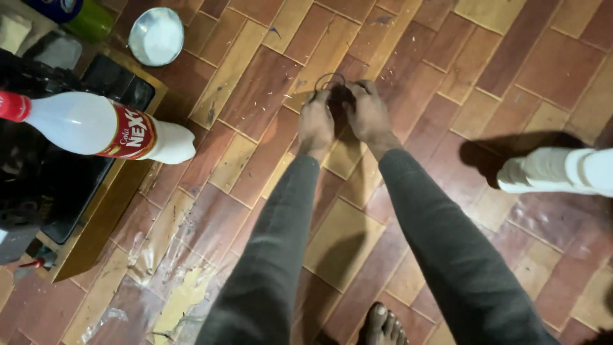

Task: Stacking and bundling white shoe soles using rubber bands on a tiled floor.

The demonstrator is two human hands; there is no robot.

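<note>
While both arms reach down over the brown floor (268, 83), the left hand (316, 124) and the right hand (367, 115) are close together. Both hands are curled shut on a thin wire (330, 79). Its loop sticks up just above the fingers. A white bottle (89, 124) is far off to the left, and a white bowl (156, 36) sits above it.
</note>
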